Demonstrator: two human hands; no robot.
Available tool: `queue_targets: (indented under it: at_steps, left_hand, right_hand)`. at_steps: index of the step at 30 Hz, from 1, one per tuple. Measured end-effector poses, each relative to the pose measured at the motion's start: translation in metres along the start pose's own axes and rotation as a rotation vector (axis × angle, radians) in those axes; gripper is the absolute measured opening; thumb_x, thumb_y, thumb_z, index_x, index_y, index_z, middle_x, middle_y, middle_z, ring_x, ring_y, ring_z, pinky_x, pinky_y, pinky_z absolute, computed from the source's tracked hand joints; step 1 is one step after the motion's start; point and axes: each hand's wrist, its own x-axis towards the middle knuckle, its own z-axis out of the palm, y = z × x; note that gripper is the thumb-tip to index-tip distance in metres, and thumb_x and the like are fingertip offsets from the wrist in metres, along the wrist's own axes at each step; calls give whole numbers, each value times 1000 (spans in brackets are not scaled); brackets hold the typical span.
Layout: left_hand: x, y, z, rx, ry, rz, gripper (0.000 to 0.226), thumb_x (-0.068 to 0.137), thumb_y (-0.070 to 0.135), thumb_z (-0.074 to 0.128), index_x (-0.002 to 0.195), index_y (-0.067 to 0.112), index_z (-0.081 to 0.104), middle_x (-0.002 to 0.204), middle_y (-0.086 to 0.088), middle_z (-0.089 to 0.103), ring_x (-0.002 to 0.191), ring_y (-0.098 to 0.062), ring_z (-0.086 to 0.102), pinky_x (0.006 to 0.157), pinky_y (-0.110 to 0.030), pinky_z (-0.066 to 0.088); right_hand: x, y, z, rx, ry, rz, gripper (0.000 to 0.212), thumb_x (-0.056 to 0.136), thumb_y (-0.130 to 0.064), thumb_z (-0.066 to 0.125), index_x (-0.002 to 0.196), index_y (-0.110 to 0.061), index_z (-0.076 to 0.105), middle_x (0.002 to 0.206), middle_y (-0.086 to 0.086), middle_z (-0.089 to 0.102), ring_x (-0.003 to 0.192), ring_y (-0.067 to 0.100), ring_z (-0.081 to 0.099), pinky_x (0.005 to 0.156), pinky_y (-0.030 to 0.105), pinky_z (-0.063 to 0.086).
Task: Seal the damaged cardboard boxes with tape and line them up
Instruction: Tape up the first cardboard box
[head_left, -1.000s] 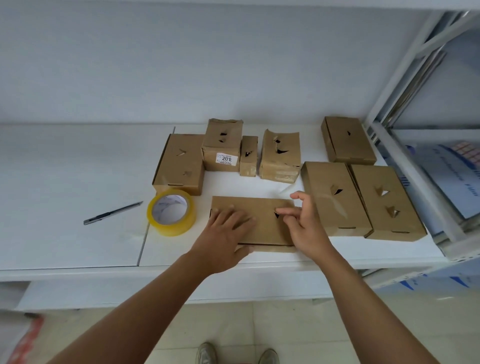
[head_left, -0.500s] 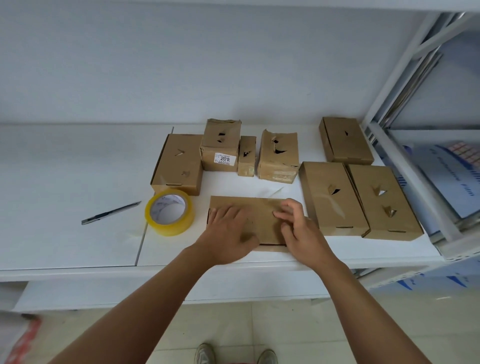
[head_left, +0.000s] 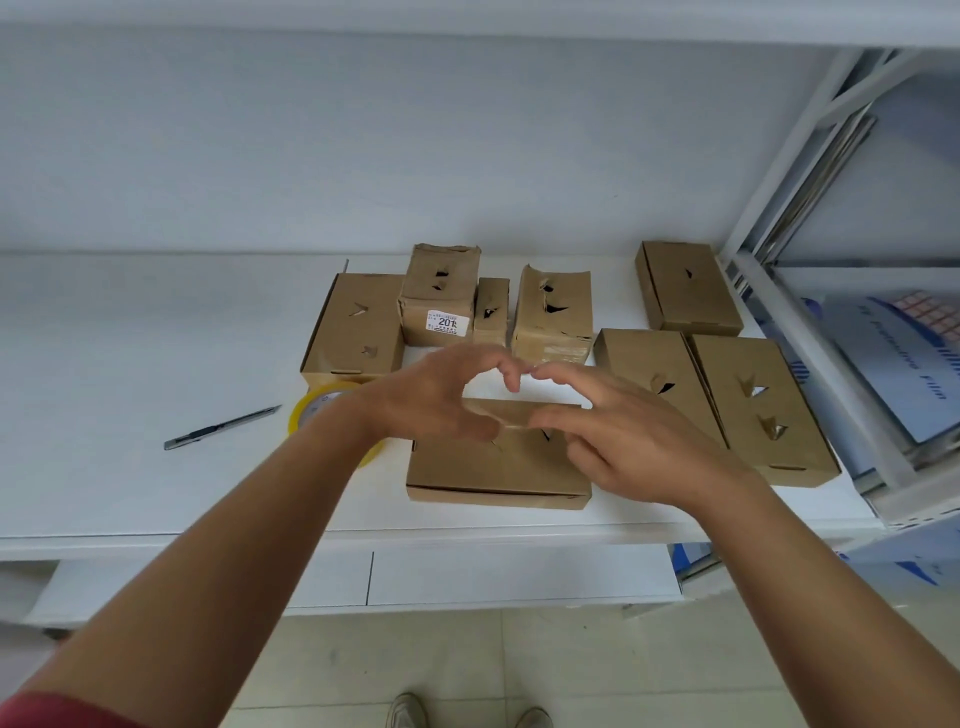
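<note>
A flat brown cardboard box lies near the front edge of the white shelf. A glossy patch of clear tape shows on its top, by a dark tear. My left hand and my right hand hover over the box with fingers curved, and their index fingertips meet above its far edge. Neither hand visibly holds anything. The yellow tape roll lies left of the box, partly hidden by my left wrist.
A utility knife lies on the shelf at the left. Several torn boxes stand behind: a flat one, a labelled one, a crumpled one. Two flat boxes lie at the right beside a white rack.
Both hands have risen from pressing flat on the box top and now hover over it with fingertips touching. The camera has moved closer.
</note>
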Motion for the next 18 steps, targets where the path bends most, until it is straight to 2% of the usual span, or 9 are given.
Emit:
queue_targets:
  at_steps: [3,6,8,11,14,18]
  left_hand:
    - [-3,1,6,-107,-93,-75,50,83,27,79,124,41,55,128,23,52,125,4,44,106,-26,37]
    - [-2,-2,13,-2,-87,-89,24,87,27,75,110,32,69,109,22,64,108,3,56,93,-21,42]
    - [-2,-6,14,-12,-31,-106,13,92,17,68,103,22,73,99,13,71,97,-3,63,86,-20,47]
    - [-4,-14,16,-80,132,-148,14,93,10,63,100,18,73,93,4,73,90,-11,67,82,-19,51]
    - [-3,-24,16,-196,257,-233,17,92,8,63,96,23,71,86,6,71,80,-7,67,74,-15,50]
    - [2,-35,23,-524,350,-394,12,91,3,63,92,13,67,74,0,69,64,-6,63,62,-18,49]
  right_hand:
    - [3,2,-13,-40,1,-45,34,88,-16,59,115,-37,61,138,-3,46,116,15,51,68,30,49]
    - [9,7,-22,84,9,-6,13,93,-28,59,104,-31,64,122,-11,53,95,-3,49,62,21,43]
    - [15,13,-22,255,26,99,11,94,-31,56,96,-27,66,106,-16,60,90,-9,52,66,15,39]
    - [19,21,-11,496,40,334,8,93,-25,63,90,-29,69,88,-16,67,85,-1,60,72,20,48]
    - [20,26,10,698,78,527,11,91,-18,68,88,-29,72,80,-5,69,74,5,62,74,23,51]
    - [25,31,32,954,97,743,18,89,-15,72,101,-27,66,77,11,71,64,4,65,64,11,50]
